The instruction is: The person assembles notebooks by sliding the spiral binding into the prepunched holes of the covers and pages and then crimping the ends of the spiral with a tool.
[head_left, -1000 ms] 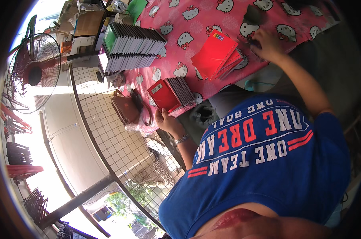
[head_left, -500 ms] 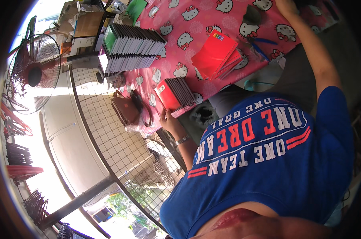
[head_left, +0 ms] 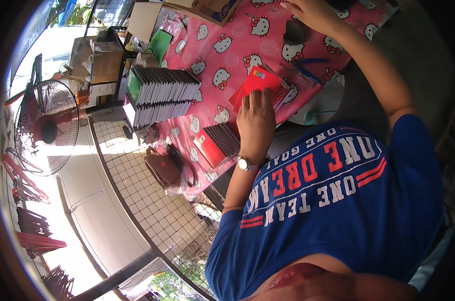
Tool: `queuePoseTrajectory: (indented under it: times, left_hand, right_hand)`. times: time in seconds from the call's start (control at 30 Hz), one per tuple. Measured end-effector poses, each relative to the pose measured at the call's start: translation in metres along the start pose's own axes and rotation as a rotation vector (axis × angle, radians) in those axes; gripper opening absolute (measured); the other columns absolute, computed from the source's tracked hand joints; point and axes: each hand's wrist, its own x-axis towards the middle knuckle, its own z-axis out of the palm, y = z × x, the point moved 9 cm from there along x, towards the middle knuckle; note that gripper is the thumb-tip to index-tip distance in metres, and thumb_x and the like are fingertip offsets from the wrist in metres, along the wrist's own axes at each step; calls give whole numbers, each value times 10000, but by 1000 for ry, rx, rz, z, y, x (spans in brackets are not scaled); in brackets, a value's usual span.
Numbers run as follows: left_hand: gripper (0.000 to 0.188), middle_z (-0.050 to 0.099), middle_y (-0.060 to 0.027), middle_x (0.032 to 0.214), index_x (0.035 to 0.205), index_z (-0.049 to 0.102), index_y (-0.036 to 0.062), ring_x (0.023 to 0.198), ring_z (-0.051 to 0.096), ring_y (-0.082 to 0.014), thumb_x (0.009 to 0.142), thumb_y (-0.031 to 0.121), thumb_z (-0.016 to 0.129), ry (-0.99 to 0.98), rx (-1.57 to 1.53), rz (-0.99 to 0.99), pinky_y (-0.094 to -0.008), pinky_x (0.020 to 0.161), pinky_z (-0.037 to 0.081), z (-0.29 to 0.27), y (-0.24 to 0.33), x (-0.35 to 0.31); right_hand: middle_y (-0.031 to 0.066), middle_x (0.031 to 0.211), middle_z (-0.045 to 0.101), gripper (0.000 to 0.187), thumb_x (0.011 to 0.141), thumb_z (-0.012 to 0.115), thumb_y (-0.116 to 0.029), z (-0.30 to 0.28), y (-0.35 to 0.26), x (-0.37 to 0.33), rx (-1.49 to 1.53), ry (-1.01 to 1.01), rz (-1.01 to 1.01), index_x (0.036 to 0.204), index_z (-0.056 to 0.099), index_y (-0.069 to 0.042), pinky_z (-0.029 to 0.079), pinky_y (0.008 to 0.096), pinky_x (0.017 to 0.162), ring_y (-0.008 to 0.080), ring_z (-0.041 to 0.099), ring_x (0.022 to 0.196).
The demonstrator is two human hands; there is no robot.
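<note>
My left hand (head_left: 256, 123), wearing a wristwatch (head_left: 245, 163), lies over a loose pile of red spiral notebooks (head_left: 261, 83). Its fingers are stretched out flat on the top cover. Close beside its wrist stands a tight row of red spiral notebooks (head_left: 213, 145), at the near table edge. My right hand (head_left: 313, 14) reaches to the far side of the table, cut by the upper picture edge. Its fingers look extended near the tablecloth, with nothing visible in them. Nearby are a dark grey object (head_left: 295, 32) and blue-handled pliers (head_left: 308, 70).
Two rows of stacked spiral notebooks (head_left: 162, 93) stand at the left of the pink tablecloth (head_left: 222, 42). A brown bag (head_left: 162, 168) lies at the left edge. A cardboard box (head_left: 207, 10) sits at the far side. A fan (head_left: 47, 131) stands beyond, near a wire grid (head_left: 147, 193).
My left hand has left the row of red notebooks and moved right onto the loose pile. My right hand has moved left along the far side. The view has shifted, bringing the cardboard box in.
</note>
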Motion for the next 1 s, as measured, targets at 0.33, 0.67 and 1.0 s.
queuePoseTrajectory:
  times: [0.33, 0.67, 1.0]
  left_hand:
    - [270, 622, -151, 1011, 1054, 601, 45, 951, 600, -357, 794, -8, 552, 175, -104, 3, -467, 861, 448, -44, -39, 6]
    - [208, 619, -107, 937, 1059, 597, 58, 901, 583, -302, 912, 198, 640, 306, -73, -3, -433, 888, 391, -38, -30, 0]
    - [195, 613, -107, 924, 1041, 601, 60, 883, 577, -300, 903, 188, 649, 327, -56, 6, -435, 871, 391, -38, -28, -6]
  right_hand:
    - [60, 1007, 613, 310, 884, 675, -62, 23, -103, -68, 783, -469, -103, 1190, 702, -110, 497, 316, 819, 176, 604, 934]
    - [14, 995, 568, 323, 808, 699, 7, 24, -139, -70, 740, -282, -327, 1094, 735, -139, 476, 319, 807, 187, 571, 930]
    - [9, 953, 555, 259, 813, 671, 5, 9, -153, -76, 663, -237, -504, 1037, 717, -117, 461, 336, 815, 188, 571, 909]
